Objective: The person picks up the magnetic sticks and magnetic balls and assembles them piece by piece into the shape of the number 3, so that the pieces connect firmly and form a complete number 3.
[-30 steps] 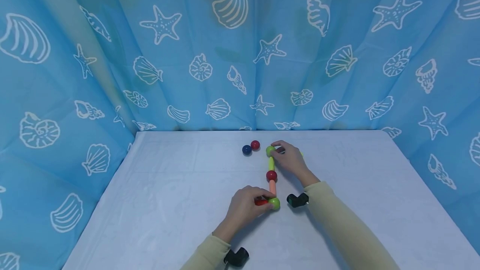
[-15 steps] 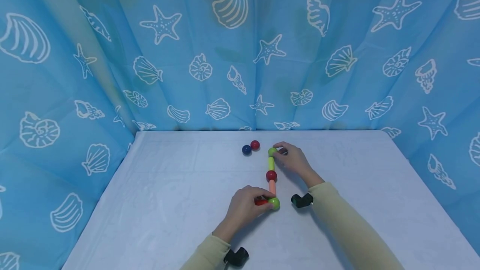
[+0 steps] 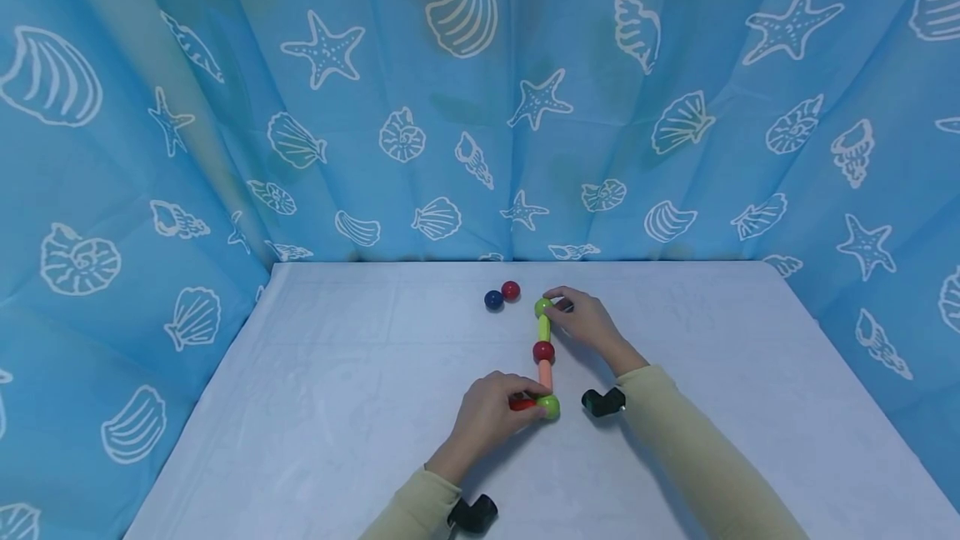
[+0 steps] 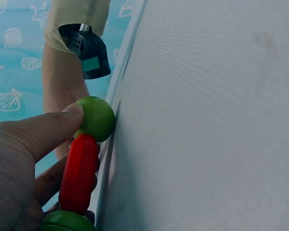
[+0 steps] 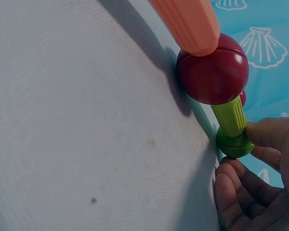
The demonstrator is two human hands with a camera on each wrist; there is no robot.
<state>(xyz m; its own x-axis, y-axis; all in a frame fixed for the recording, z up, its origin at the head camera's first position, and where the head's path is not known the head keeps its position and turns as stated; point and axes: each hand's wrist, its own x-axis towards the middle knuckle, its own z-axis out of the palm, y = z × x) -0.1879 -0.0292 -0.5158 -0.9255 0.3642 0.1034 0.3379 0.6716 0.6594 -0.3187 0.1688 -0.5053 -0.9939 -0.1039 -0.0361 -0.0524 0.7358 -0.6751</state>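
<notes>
Presumably light and stiff, the rod chain point(image 3: 545, 376) is inviting holds by its balls point(image 3: 543, 352); the left hand point(image 3: 487, 413) is pinching the near green ball point(image 3: 552, 407), the right hand point(image 3: 588, 320) the far green ball point(image 3: 542, 307).

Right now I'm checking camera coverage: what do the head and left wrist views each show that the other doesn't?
Head only: loose blue ball, loose red ball, yellow-green rod.
Left wrist only: a green piece at the bottom edge, meeting the red rod.
Both: the red rod, and the left hand gripping a green ball.
</notes>
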